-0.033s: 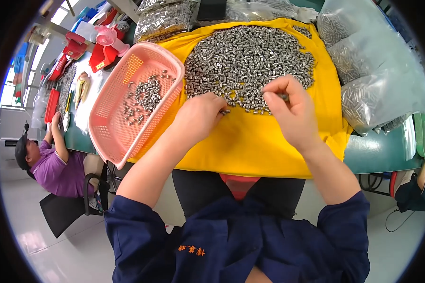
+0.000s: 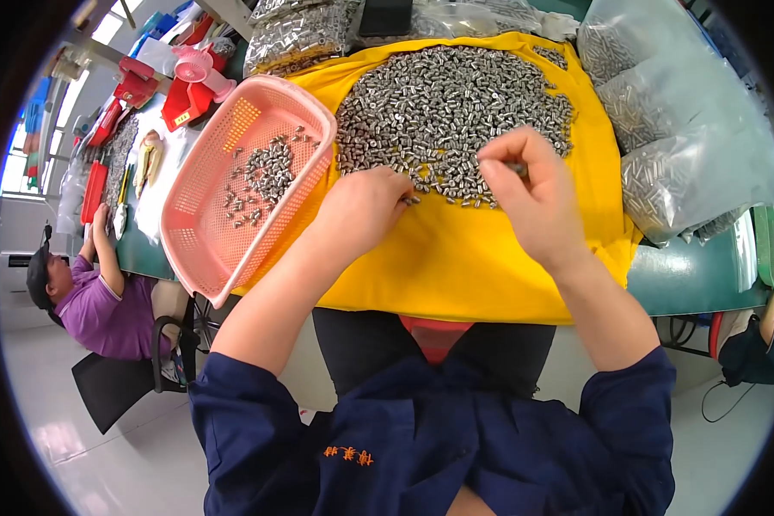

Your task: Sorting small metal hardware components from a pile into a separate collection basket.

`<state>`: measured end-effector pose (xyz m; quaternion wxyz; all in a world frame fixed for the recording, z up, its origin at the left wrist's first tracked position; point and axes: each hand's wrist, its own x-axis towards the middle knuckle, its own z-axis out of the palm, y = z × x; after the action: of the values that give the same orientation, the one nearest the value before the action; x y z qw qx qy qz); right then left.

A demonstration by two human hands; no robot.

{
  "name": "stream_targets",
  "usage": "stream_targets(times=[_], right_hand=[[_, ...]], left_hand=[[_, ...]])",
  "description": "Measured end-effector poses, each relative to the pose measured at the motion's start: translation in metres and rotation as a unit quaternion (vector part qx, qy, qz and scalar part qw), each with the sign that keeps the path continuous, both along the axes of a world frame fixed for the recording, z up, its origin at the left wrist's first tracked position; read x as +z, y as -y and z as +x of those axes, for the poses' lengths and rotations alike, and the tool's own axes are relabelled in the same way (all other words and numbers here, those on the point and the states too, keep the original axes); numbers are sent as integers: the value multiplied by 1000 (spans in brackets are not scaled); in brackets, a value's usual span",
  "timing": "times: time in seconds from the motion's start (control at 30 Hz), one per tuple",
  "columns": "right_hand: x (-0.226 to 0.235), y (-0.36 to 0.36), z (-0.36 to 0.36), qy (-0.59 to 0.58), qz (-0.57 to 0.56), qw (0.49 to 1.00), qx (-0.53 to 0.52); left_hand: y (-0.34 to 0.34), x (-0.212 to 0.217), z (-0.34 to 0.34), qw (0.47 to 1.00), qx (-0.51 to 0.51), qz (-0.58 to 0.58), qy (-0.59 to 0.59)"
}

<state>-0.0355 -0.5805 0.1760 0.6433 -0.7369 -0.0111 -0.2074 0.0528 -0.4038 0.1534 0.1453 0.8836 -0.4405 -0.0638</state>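
A wide heap of small shiny metal cylindrical parts (image 2: 456,103) is spread over a yellow cloth (image 2: 456,267). My left hand (image 2: 365,206) is closed at the heap's near left edge, with a small metal part (image 2: 412,199) at its fingertips. Above the near right edge, my right hand (image 2: 537,193) is curled, thumb and forefinger close together. A small metal part (image 2: 518,169) shows inside its bent fingers. Left of my left hand, a tilted pink plastic basket (image 2: 202,219) holds a loose scatter of the same kind of parts.
Clear bags of metal parts (image 2: 662,181) line the right side. More bagged parts (image 2: 297,43) and a dark phone-like slab (image 2: 385,17) lie at the back. A pink fan (image 2: 199,69) and a red bin (image 2: 185,105) stand behind the basket. A person in purple (image 2: 112,310) sits at left.
My right hand has shifted slightly, its fingers lifting a little away from the near edge of the heap. My left hand stays nearly in place.
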Motion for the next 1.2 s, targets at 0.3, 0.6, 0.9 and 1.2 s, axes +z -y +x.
stream_targets(times=[0.3, 0.6, 0.9, 1.2], right_hand=[[-31, 2, 24, -64, 49, 997, 4], [-30, 7, 23, -26, -46, 998, -17], [-28, 11, 23, -41, -17, 999, -3], [-29, 9, 23, -68, 15, 998, 2]], left_hand=[[28, 5, 21, 798, 150, -349, -468], [51, -28, 25, 490, 109, -482, -718], [52, -23, 16, 532, 81, -479, -694], [52, -22, 14, 557, 72, -474, -678]])
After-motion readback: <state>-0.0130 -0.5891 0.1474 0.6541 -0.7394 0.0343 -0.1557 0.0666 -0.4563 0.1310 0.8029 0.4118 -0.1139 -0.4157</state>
